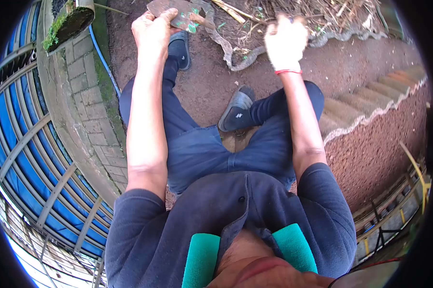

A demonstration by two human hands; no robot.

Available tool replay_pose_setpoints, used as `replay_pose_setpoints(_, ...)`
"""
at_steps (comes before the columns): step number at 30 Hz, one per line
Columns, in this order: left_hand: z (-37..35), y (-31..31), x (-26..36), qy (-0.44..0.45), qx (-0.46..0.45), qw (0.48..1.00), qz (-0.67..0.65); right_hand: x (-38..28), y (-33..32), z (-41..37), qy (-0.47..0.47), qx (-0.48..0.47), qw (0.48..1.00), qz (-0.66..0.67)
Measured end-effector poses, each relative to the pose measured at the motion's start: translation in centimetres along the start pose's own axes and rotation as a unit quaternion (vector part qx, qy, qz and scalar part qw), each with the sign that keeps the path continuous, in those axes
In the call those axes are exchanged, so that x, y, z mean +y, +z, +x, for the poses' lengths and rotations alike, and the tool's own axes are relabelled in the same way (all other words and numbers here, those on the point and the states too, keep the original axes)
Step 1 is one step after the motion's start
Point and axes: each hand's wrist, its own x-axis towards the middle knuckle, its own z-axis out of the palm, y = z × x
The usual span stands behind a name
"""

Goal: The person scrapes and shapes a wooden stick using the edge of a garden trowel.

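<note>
Faces bare reddish-brown soil [197, 93], hemmed in on the left by low, moss-edged grey brickwork [89, 91] and a thin blue hose [102, 60], on the right by a ridged brown sheet [360, 106] with a wavy pale edge, and ahead by a wavy grey strip [249, 59] bordering dry brown plant litter [331, 12]. Leaves open ground between the bent knees, around the grey right sandal [241, 102], and on past the right knee between strip and sheet. Pinches in the left hand [151, 31], thumb and fingers closed on one edge, a flat, rounded grey-brown piece flecked with green [182, 13], jutting rightward near the top of view, just beyond the left foot, well apart from the right hand [287, 42]. Holds that right hand half curled near the strip and litter, behind a red wristband [288, 71]; in the glare, cannot tell of anything gripped there.
</note>
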Motion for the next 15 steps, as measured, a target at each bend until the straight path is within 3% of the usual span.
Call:
replay_pose_setpoints(1, -0.5, 0.0, 0.3, -0.011, 0.003, 1.000, 0.016, -1.1, 2.1, 0.3, -0.068, -0.003, 0.996, 0.063)
replay_pose_setpoints(3, -0.5, -0.3, 0.5, -0.025, 0.006, 0.999, 0.046, -3.9, 8.0, 0.4, -0.068, -0.134, 0.988, 0.045)
replay_pose_setpoints(5, -0.5, -0.6, 0.7, -0.035, 0.004, 0.997, 0.067, -6.1, 11.1, 0.7, -0.070, -0.192, 0.978, -0.040)
replay_pose_setpoints(7, -0.7, -0.5, 0.9, -0.051, 0.013, 0.996, 0.076, -7.3, 13.0, 1.7, -0.039, -0.165, 0.982, -0.080)
replay_pose_setpoints(10, -0.8, -1.2, 0.5, -0.060, 0.003, 0.996, 0.071, -7.0, 14.4, 2.6, -0.088, -0.047, 0.988, -0.122)
replay_pose_setpoints(13, -0.8, -2.1, 0.2, -0.050, 0.002, 0.998, 0.043, -6.7, 13.6, 3.4, -0.088, -0.139, 0.982, -0.091)
replay_pose_setpoints(15, -0.7, -2.2, 0.2, -0.039, 0.012, 0.999, 0.020, -6.5, 11.4, 3.4, -0.041, -0.153, 0.987, 0.029)
